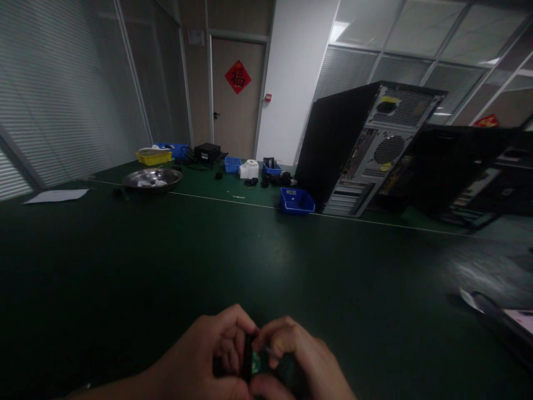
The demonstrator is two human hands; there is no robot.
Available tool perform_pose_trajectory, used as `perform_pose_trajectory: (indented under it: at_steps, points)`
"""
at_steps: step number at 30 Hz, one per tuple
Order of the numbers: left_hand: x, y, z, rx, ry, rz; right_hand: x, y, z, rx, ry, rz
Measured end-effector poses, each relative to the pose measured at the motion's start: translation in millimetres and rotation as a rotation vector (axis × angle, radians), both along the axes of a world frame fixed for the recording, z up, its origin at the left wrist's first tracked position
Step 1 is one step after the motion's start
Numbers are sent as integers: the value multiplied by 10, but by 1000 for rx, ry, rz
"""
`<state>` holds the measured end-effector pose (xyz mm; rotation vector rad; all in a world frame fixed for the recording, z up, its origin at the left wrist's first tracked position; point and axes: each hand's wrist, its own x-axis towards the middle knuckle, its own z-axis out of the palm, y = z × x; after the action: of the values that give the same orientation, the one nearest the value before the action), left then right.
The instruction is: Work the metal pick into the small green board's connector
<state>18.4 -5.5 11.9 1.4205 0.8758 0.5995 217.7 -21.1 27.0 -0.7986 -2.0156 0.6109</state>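
At the bottom of the view, my left hand [210, 355] is closed around a small dark part with a green circuit board [255, 362]. My right hand [302, 355] meets it from the other side, its thumb and bent fingers pinched at the board's edge. A thin pale sliver shows by the right fingers; whether it is a wire, a tool or a fingernail I cannot tell. The fingers hide most of the part, and the dim light blurs its details.
Beyond the hands, a blue tray [296, 201] stands beside a black computer tower [350, 150]. Farther left are a metal bowl [153, 180], a yellow basket [154, 158] and a sheet of paper [57, 195]. A crumpled clear plastic bag [487, 272] lies on the right.
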Motion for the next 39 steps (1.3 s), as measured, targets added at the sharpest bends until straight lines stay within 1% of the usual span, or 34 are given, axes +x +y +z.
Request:
perform_pose_trajectory:
  at_steps: [5,10,13,15,17,19,21,25,30,32,35,39]
  points:
    - [12,1,29,-26,-12,-27,0,-9,-49,6,21,9]
    - [21,-20,59,-53,29,-66,22,1,-123,-67,25,47]
    - [16,-33,109,-70,26,-82,27,4,-128,-102,45,58]
    - [7,-31,162,-78,-18,-88,24,3,-109,-127,69,54]
    - [-7,-23,205,-97,-105,-147,18,2,-88,-150,89,49]
    - [-23,-15,221,-113,-189,-203,11,1,-80,-151,97,44]
    - [-34,-12,211,-110,-213,-226,5,4,-86,-125,90,49]
    - [-24,-19,198,-47,-156,-227,7,20,-103,-84,30,90]
    - [9,-17,207,-15,-145,-177,36,32,-90,-42,-20,174]
    - [6,-19,190,-17,-165,-161,51,26,-87,-12,-8,160]
    - [-13,-37,157,-15,-185,-144,79,21,-85,3,43,63]
    - [-30,-65,136,8,-116,-67,114,38,-86,-68,102,-49]
